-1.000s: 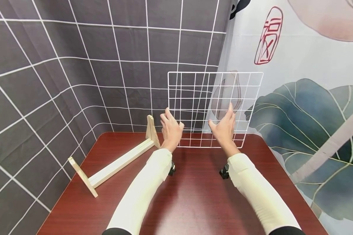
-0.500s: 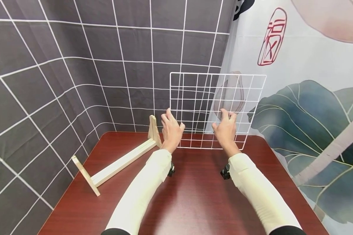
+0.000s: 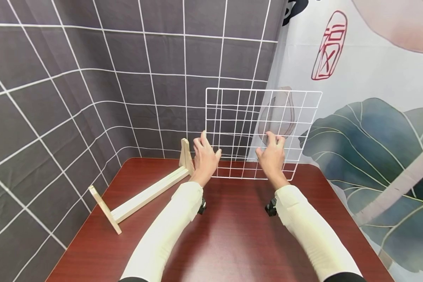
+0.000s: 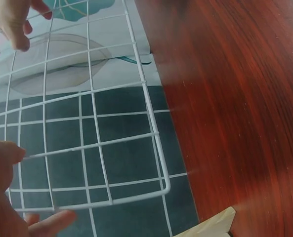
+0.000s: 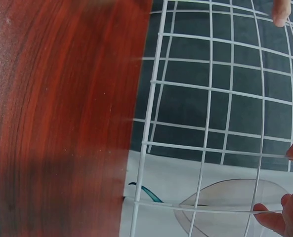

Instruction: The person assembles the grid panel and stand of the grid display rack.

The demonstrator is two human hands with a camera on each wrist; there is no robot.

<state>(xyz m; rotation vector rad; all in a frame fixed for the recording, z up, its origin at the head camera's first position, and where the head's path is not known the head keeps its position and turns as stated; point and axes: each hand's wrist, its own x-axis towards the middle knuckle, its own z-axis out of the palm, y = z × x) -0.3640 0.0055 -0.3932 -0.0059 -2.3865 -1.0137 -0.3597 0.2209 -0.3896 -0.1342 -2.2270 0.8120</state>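
Note:
A white wire grid panel (image 3: 264,90) stands roughly upright over the far part of the table, held by both hands. My left hand (image 3: 205,156) grips it at its left edge. In the left wrist view the left thumb (image 4: 13,152) lies along one side of the wires, with fingers (image 4: 52,223) beyond the edge bar. My right hand (image 3: 271,156) grips wires right of the panel's middle, its fingers bent through the mesh. To the left, a pale wooden stand rests on the table, with a long crossbar (image 3: 149,194) between two end pieces; the left hand partly overlaps the farther one.
The red-brown wooden table (image 3: 232,243) spreads beneath both forearms. Behind it hangs a dark cloth with white grid lines (image 3: 155,51). A pale cloth with a leaf print (image 3: 366,133) hangs at the right. Black wrist cameras (image 3: 270,206) sit under the cuffs.
The right hand's raised fingers have come down and bent around the wires. The left hand keeps its grip. The whole head view has shifted slightly, so the scene appears farther right.

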